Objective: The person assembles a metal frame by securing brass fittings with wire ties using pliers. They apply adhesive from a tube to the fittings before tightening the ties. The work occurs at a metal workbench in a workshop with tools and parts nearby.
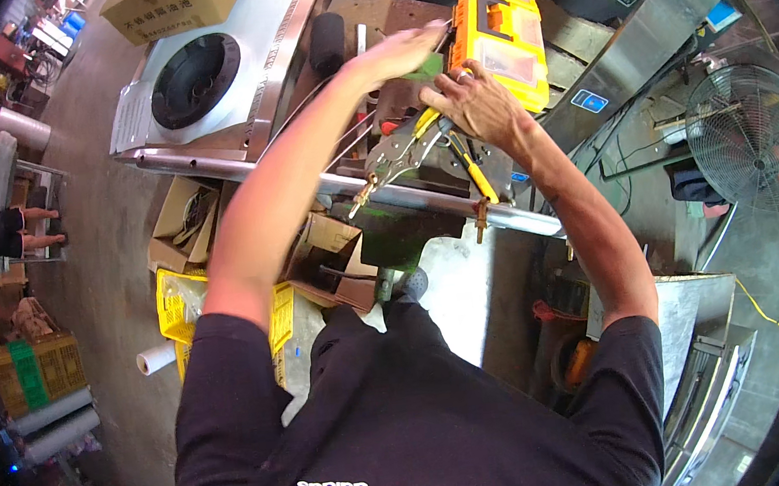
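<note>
A yellow toolbox (493, 38) with clear lid panels and a black-and-orange handle lies at the far side of the bench. My left hand (400, 55) reaches to its left side; motion smears the fingers, so I cannot tell what they hold. Beside the box's near left corner, my right hand (479, 105) has bent, drawn-in fingers; whatever they grip is hidden. Just under that hand lie yellow-handled pliers (474, 170) and metal locking pliers (399, 154). A small brass-coloured fitting (363, 195) hangs at the bench's front bar.
A steel counter with a black round ring (195, 80) and a cardboard box (180, 7) stands left. Below are an open carton (326, 254) and a yellow crate (177, 303). A large fan (752, 138) stands right. Another person (4, 233) is far left.
</note>
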Available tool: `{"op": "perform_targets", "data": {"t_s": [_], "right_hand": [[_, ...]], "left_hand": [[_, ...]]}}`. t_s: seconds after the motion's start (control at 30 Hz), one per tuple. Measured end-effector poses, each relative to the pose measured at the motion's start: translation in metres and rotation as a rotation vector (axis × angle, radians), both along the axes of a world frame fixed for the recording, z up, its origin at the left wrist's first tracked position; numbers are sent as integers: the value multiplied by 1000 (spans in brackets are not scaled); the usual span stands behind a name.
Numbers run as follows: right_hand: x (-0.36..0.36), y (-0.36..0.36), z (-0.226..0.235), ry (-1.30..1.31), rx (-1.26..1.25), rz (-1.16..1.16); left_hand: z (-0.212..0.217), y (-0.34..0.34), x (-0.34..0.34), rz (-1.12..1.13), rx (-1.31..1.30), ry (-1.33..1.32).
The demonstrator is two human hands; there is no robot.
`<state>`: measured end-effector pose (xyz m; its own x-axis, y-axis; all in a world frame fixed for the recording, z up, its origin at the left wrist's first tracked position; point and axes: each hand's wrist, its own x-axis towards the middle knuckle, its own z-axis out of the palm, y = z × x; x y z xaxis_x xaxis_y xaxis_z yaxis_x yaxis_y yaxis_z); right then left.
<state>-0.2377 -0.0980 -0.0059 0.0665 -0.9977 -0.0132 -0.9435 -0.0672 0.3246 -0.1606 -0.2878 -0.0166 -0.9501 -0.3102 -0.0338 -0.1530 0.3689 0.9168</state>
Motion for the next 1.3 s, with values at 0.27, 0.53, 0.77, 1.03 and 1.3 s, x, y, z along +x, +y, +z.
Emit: {"op": "perform_targets", "data": {"t_s": [0.27, 0.53, 0.77, 1.03, 1.3], "right_hand": [[14, 31, 26, -1, 51, -58], [74, 71, 77, -71, 162, -246], [131, 100, 67, 63, 95, -446], [232, 95, 83, -272, 131, -943], [224, 103, 80, -1828, 168, -1435]], "left_hand": [[-33, -94, 227, 119, -703, -333], [-44, -88, 238, 273, -653, -244], [-53, -86, 237, 332, -704, -107], [-61, -84, 234, 387, -724, -7], [-51, -83, 234, 235, -615, -47]]}}
